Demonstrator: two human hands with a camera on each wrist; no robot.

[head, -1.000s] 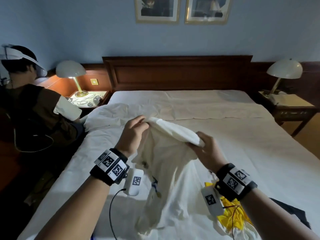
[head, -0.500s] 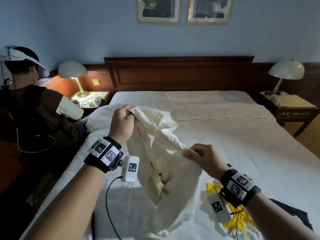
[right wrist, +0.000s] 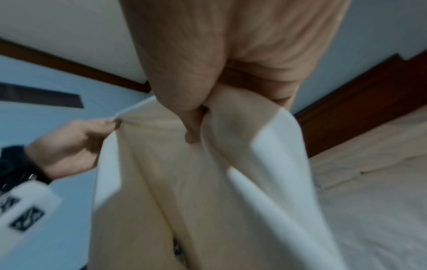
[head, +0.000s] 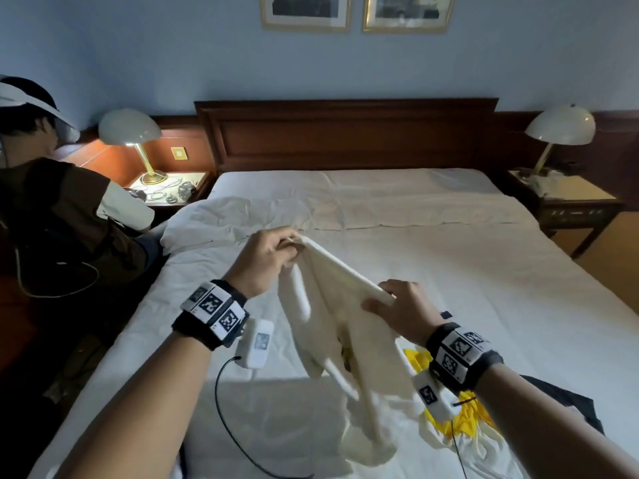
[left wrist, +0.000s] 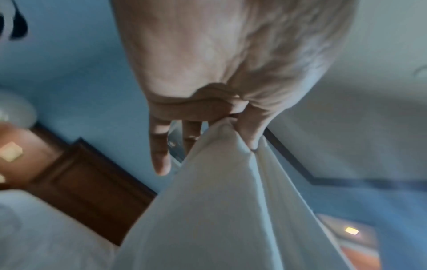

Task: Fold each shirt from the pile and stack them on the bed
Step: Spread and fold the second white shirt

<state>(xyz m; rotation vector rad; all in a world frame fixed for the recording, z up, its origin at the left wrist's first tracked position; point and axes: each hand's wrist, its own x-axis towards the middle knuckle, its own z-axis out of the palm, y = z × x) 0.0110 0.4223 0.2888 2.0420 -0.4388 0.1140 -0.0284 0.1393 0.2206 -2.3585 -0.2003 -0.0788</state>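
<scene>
While the cream shirt (head: 342, 326) hangs in the air above the bed (head: 484, 305), both hands grip it along one upper edge. The left hand (head: 266, 261) has its thumb and fingers (left wrist: 159, 146) closed on a bunched corner, one finger extended free beside the cloth. The right hand (head: 401, 311) pinches the same edge farther along, its thumb pressed into the fabric in the right wrist view. Between the two grips the edge runs taut; the rest of the garment droops in loose folds, its lower end reaching the sheet or close to it.

Assessment: the step in hand is opening out and orienting this shirt before folding; no fold is made. The next move likely calls for spreading the hands apart along the edge, then laying the garment flat on the open stretch of bed ahead.

No container is present. The pile (head: 460, 413) lies near the right wrist, at the near right of the bed: a yellow garment with pale fabric beside it and something dark behind. No folded stack shows on the bed.

A second person (head: 52, 209) sits at the left bedside, near a lit lamp (head: 131, 133).
</scene>
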